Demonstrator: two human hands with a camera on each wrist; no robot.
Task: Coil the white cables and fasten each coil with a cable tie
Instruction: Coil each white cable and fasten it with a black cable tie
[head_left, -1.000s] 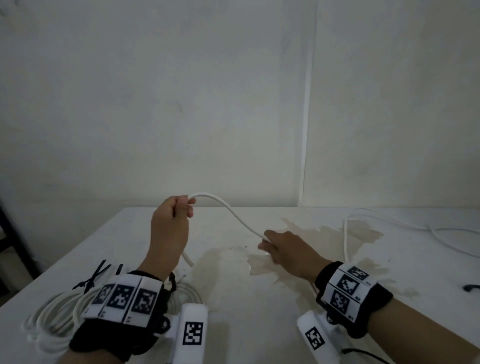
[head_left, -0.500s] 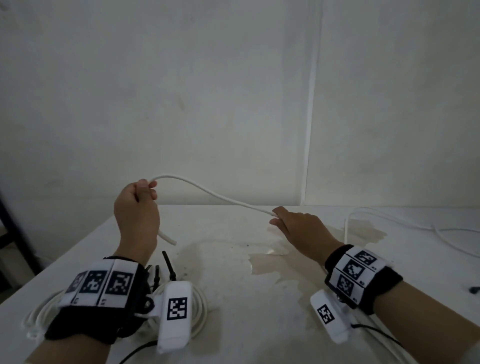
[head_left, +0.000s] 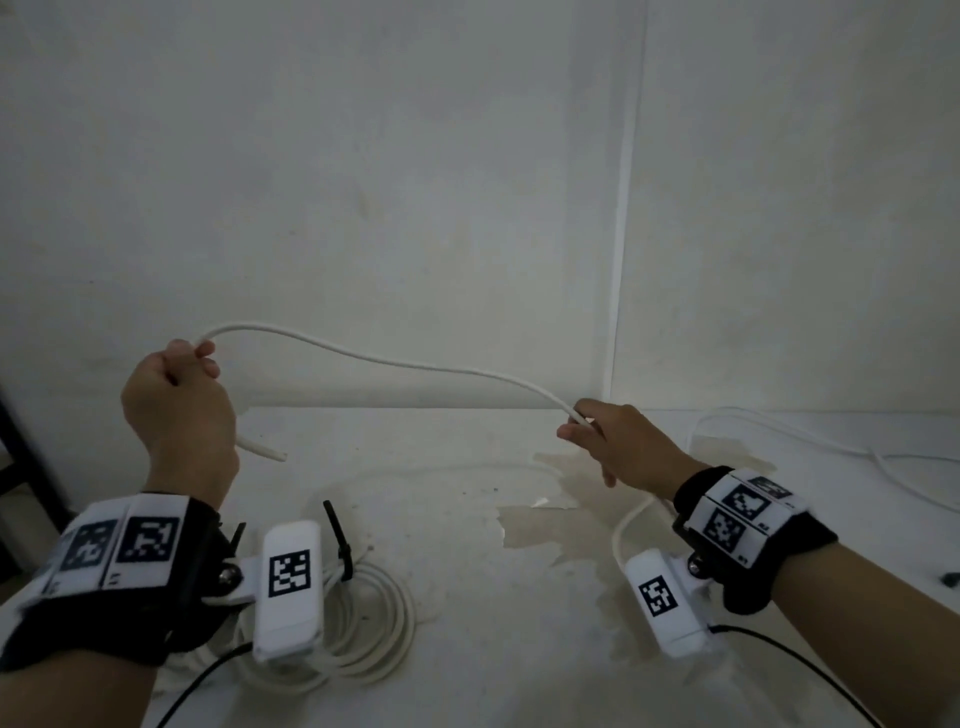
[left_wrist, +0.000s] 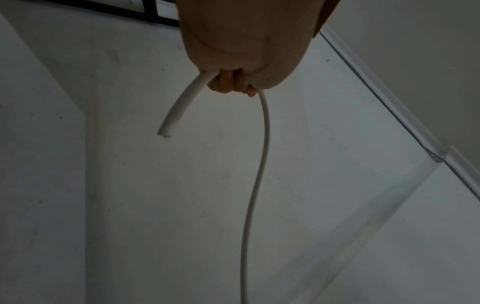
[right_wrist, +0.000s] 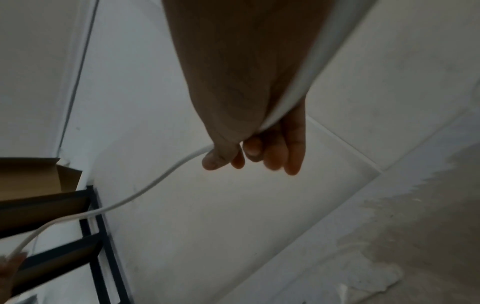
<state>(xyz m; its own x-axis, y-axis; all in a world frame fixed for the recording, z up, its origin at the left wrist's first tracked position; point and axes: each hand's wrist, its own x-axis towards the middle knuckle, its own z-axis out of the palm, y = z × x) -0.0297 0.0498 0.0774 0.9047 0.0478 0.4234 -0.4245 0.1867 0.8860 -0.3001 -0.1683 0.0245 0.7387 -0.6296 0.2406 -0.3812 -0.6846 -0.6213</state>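
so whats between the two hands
In the head view, only a span of white cable hangs in the air from the left hand to the right hand; nothing else sits between them.

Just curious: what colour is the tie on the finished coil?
Black; the thin plastic cable tie on the coiled white cable shows best in the head view.

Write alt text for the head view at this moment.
Two hands hold a white cable stretched in the air above a stained white table: the left hand grips near its cut end, the right hand pinches it further along. A tied coil lies below.
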